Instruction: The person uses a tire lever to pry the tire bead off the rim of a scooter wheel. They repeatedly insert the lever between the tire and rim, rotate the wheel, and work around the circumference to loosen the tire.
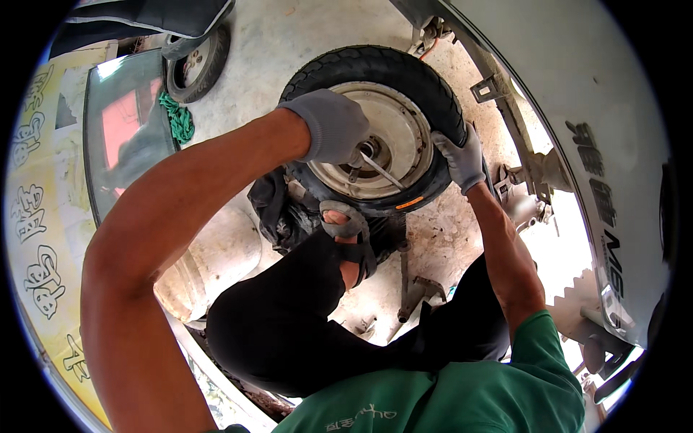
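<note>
A wheel with a black tyre [375, 59] and a pale metal rim [404, 119] lies tilted in front of me, its hub facing up. My left hand [338, 126], in a grey glove, is closed above the hub. A thin metal rod [382, 172] runs from under that fist across the rim; most of the fingers round its end are hidden. At the tyre's right side, my gloved right hand [462, 155] grips the edge, thumb on the sidewall. My sandalled foot [346, 229] rests against the tyre's near edge.
A smaller wheel [198, 66] stands at the back left, beside a green cloth [177, 119]. Black plastic [274, 213] lies under the big wheel's left side. A white vehicle panel [577, 130] rises at the right. A metal stand [422, 292] sits on the floor between my legs.
</note>
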Demonstrator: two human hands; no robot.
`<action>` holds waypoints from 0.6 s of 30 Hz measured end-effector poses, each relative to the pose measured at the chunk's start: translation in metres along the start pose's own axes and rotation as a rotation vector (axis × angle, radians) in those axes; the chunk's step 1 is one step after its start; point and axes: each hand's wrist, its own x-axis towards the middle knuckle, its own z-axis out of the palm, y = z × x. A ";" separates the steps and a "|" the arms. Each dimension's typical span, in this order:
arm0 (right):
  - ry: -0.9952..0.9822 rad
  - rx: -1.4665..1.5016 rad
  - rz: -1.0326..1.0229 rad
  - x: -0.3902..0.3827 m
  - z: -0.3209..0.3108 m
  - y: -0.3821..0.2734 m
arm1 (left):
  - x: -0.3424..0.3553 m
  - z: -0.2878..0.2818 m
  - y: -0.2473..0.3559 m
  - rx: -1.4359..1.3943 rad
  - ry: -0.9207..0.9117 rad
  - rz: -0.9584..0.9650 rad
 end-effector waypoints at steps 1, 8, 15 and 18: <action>-0.017 0.072 0.051 -0.002 0.006 -0.012 | -0.001 0.001 -0.002 -0.022 -0.003 -0.005; -0.009 0.089 0.103 -0.008 0.011 -0.036 | -0.004 0.003 0.004 0.042 -0.037 -0.020; -0.024 -0.048 0.097 -0.006 0.008 -0.032 | -0.002 0.012 0.021 0.108 -0.040 -0.158; 0.010 -0.055 0.043 -0.003 0.001 -0.009 | -0.005 0.007 0.022 0.135 0.029 -0.088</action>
